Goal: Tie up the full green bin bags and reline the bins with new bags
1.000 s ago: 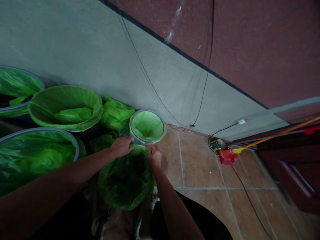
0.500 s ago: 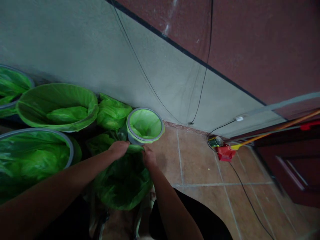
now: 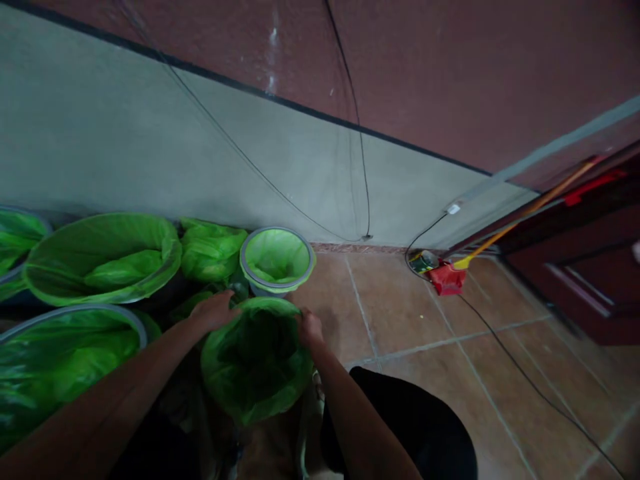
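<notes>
Between my hands is a green garbage bag [image 3: 233, 400], its mouth spread wide and round in front of me. On its far left edge my left hand [image 3: 215, 311] is closed, with thumb and fingers at the rim. My right hand [image 3: 310, 328] grips the bag's right edge, fingers curled over it. The inside of the bag is dark, and whatever supports it underneath is hidden. Just beyond it stands a small bin [image 3: 278, 260] with a grey rim and a green liner.
Several larger lined bins, among them one wide bin [image 3: 105, 260], crowd the left along the wall [image 3: 300, 173]. A bunched green bag [image 3: 210, 250] lies between bins. At the right are a red dustpan [image 3: 447, 278], a long-handled broom, a black cable [image 3: 520, 375] and a door [image 3: 565, 280].
My hands have moved apart along the rim, and the bag's mouth has become wider and rounder. The view has shifted, showing more of the upper wall.
</notes>
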Tool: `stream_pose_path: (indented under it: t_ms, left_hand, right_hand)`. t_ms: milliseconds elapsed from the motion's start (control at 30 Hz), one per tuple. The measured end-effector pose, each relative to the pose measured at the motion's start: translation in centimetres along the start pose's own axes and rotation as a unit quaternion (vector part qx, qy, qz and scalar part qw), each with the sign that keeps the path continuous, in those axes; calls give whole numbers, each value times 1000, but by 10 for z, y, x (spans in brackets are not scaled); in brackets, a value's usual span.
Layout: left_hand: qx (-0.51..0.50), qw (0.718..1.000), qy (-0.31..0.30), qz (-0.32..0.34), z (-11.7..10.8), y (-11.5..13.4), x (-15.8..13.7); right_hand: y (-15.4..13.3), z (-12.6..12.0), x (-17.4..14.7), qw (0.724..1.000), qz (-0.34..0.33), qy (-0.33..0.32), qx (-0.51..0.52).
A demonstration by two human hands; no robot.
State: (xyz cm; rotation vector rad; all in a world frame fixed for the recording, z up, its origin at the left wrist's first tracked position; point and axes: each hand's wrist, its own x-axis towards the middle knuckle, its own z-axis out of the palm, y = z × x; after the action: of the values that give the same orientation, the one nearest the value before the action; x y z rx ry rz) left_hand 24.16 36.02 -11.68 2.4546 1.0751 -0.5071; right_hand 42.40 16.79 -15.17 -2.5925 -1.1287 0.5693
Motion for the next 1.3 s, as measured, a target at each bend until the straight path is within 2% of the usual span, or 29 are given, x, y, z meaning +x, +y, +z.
stream_pose_path:
  t_ms: [100,200,267,367,433,533,667,833,967,1167,1300]
  left_hand:
    - [-11,1000,-5,-6,-7,-11,-5]
    - [-15,1000,17,-4,-7,-7,-7]
    - [-15,1000,24,2,-6,3,-8]
    - [-11,999,40,10,-5,21,-8]
    - [0,999,50,17,-6,29,-7]
    - [26,998,51,7,-7,33,-4]
    - [45,997,49,25,-2,29,1]
    - [74,994,11,73,8,28,3]
    - [100,994,-6,38,10,33,2]
    - [105,994,7,14,15,39,-1]
    - [48,999,21,-6,1,32,4]
  right_hand:
    - [14,5,-27,994,98,31,39]
    - [19,11,-48,981,170,59,64]
    - [17,10,-54,976,170,115,72]
    - [9,0,-46,977,95,176,71]
    - [-2,-9,-31,985,27,158,65]
    - [-21,-17,-1,993,-59,94,46]
    - [-38,-11,33,993,-119,21,7]
    - [-33,5,47,990,-126,-55,-29]
    - [-22,10,51,988,-126,-75,-41]
    - [-20,5,59,988,-105,-95,-55]
    - [-11,-2,51,994,-59,-79,-37]
